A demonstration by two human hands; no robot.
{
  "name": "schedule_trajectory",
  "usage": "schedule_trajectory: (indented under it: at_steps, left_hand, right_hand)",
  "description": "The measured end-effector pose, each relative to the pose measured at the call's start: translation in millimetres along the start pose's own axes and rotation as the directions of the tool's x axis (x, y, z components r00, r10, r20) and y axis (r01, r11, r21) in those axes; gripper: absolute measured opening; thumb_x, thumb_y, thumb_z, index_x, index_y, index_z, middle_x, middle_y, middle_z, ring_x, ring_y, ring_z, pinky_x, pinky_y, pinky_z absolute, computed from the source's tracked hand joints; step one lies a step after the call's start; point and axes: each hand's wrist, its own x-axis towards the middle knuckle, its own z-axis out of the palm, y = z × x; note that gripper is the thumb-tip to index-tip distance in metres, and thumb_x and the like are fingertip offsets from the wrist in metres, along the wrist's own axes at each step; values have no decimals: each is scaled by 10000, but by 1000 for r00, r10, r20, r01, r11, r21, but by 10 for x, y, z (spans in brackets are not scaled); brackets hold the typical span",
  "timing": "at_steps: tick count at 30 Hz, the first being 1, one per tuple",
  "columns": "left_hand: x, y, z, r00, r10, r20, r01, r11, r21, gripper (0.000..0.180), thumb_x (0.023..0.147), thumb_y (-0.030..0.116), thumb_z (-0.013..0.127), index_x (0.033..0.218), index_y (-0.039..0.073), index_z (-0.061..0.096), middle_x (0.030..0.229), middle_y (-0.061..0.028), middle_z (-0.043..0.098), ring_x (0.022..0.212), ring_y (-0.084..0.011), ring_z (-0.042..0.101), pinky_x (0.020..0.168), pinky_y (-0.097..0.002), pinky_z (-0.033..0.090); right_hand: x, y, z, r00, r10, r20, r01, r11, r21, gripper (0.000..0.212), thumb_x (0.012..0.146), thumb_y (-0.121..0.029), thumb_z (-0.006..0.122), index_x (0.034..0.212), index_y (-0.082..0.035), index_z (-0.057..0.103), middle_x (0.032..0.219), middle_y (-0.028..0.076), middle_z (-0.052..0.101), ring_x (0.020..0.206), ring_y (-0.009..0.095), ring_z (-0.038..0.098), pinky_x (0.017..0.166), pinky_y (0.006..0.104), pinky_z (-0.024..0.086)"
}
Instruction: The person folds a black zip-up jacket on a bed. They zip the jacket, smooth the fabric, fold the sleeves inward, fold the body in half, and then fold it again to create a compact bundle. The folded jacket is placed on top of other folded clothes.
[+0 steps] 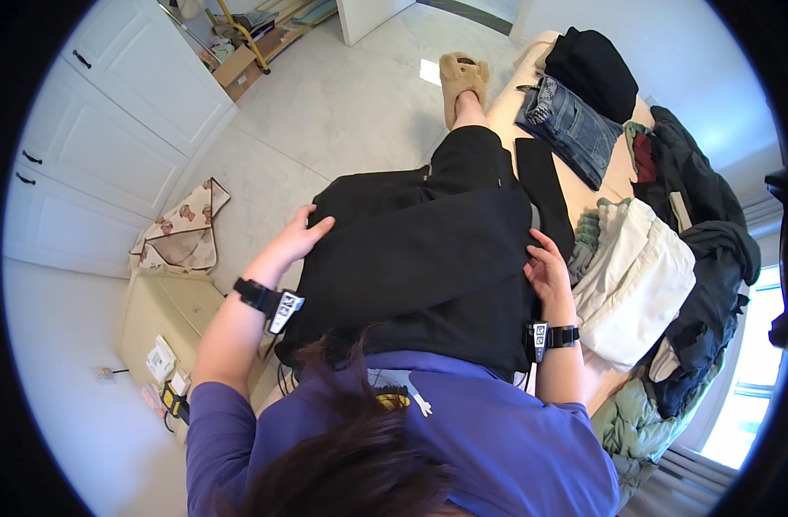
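Observation:
A black garment (420, 258) lies spread over my lap, with one long piece folded across its middle; its exact kind I cannot make out. My left hand (301, 237) grips its left edge, thumb on top and the other fingers partly hidden. At the right edge, my right hand (549, 269) has its fingers bent against the cloth, by a small grey patch. A narrow black length of cloth (545, 189) lies on the bed just beyond the right hand.
On the bed (508, 86) to my right lie folded jeans (575, 129), a folded black garment (590, 73), white clothing (639, 284) and a heap of dark clothes (713, 258). A cream cabinet (174, 302) and a patterned cloth bag (187, 228) stand left. White cupboards (110, 129) line the wall.

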Motion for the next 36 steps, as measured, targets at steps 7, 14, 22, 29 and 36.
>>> schedule_trajectory:
  at_steps: [7, 14, 22, 29, 36]
  left_hand:
    - [177, -64, -57, 999, 10, -30, -25, 838, -544, 489, 824, -74, 545, 1275, 102, 468, 947, -101, 623, 818, -157, 617, 687, -286, 504]
    - [234, -219, -252, 998, -60, -9, 49, 892, -450, 410, 822, -74, 454, 1173, 110, 555, 1025, -97, 624, 888, -168, 594, 734, -294, 493]
    - [-145, -456, -266, 971, 221, 88, -213, 973, -91, 262, 893, 249, 675, 1081, 80, 607, 1281, -113, 519, 1363, -250, 350, 1083, -356, 306]
    - [-33, -181, -465, 970, 78, 229, 11, 932, -362, 373, 722, -20, 750, 916, 124, 465, 899, 33, 512, 804, -80, 524, 727, -222, 461]
    - [-89, -14, -376, 924, 34, 380, -4, 997, -81, 677, 732, 126, 814, 1290, 16, 447, 1170, -59, 561, 1085, -175, 525, 961, -309, 419]
  right_hand:
    - [-24, -139, 6, 995, 22, 95, -25, 999, 29, 402, 826, 88, 524, 1201, -43, 589, 979, 88, 670, 713, 152, 659, 530, 218, 528]
    - [-205, -277, 34, 977, -92, 191, 77, 993, 87, 441, 803, 120, 495, 1212, -33, 552, 1054, 151, 657, 813, 208, 685, 633, 264, 573]
    - [-115, -96, 50, 985, 42, 168, -48, 998, 34, 474, 776, 133, 503, 1221, -18, 570, 1021, 116, 658, 744, 146, 668, 671, 252, 575]
    - [-198, -226, 59, 986, -138, 91, 148, 981, -123, 382, 785, 100, 552, 1143, -17, 616, 911, 46, 647, 678, 110, 627, 605, 231, 547]
    - [-701, 188, -722, 826, -396, -401, 32, 743, -668, 202, 804, -116, 682, 958, -32, 584, 720, 50, 619, 643, 142, 609, 601, 291, 497]
